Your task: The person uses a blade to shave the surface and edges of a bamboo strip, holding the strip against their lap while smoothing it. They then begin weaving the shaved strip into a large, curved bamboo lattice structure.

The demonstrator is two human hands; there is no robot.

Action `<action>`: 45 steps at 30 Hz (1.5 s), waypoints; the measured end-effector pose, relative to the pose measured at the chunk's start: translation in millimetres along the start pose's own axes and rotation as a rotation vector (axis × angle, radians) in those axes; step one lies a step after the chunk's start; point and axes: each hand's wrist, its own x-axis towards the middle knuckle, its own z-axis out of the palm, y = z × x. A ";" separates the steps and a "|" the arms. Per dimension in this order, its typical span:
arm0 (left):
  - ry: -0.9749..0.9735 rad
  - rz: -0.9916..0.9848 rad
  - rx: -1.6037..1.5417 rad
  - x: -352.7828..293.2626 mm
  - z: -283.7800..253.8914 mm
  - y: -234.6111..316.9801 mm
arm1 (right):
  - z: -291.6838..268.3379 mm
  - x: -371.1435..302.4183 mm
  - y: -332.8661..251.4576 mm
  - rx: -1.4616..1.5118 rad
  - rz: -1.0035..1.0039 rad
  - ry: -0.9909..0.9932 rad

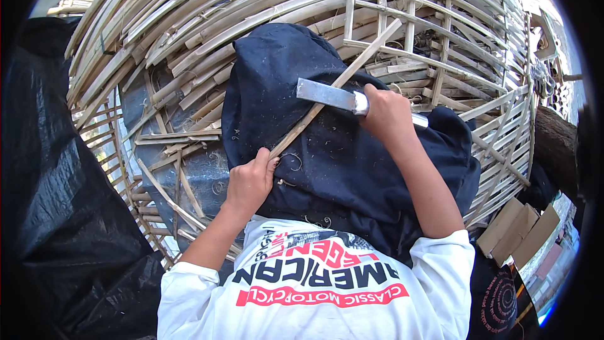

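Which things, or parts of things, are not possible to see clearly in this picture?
All in the head view:
Middle of the tool's handle: covered by the right hand.
Lower end of the strip: hidden in the left hand.
Anything under the dark cloth: covered by it.
Outer side of the black sheet: cut off by the dark rim.

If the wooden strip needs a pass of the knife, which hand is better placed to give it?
Probably the right hand: it grips the knife, which crosses the wooden strip in this view. The left hand is busy holding the strip's near end.
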 end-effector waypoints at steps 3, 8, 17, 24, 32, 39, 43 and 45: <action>0.027 -0.016 0.022 -1.6 1.9 -3.8 | -8.1 17.4 33.5 -0.098 0.199 0.015; 0.064 0.057 0.001 -5.0 -0.2 -2.4 | -82.9 8.3 156.7 -0.129 0.666 0.197; 0.056 0.070 0.036 -4.6 6.5 0.0 | -49.9 -34.2 -19.6 0.114 0.182 0.105; 0.047 0.052 0.132 -1.8 -1.3 3.8 | -31.2 11.4 58.2 -0.072 0.344 0.017; 0.056 0.094 0.141 10.5 0.0 7.6 | -77.5 1.9 76.7 -0.198 0.436 0.144; 0.077 0.135 0.138 7.7 0.8 6.1 | -34.6 -10.8 -0.6 -0.084 0.001 0.114; 0.041 0.088 0.090 5.3 -2.7 4.3 | -55.6 4.8 73.7 -0.087 0.369 0.219; 0.033 0.101 0.015 7.2 -0.4 8.0 | -81.0 -10.4 129.7 -0.085 0.634 0.226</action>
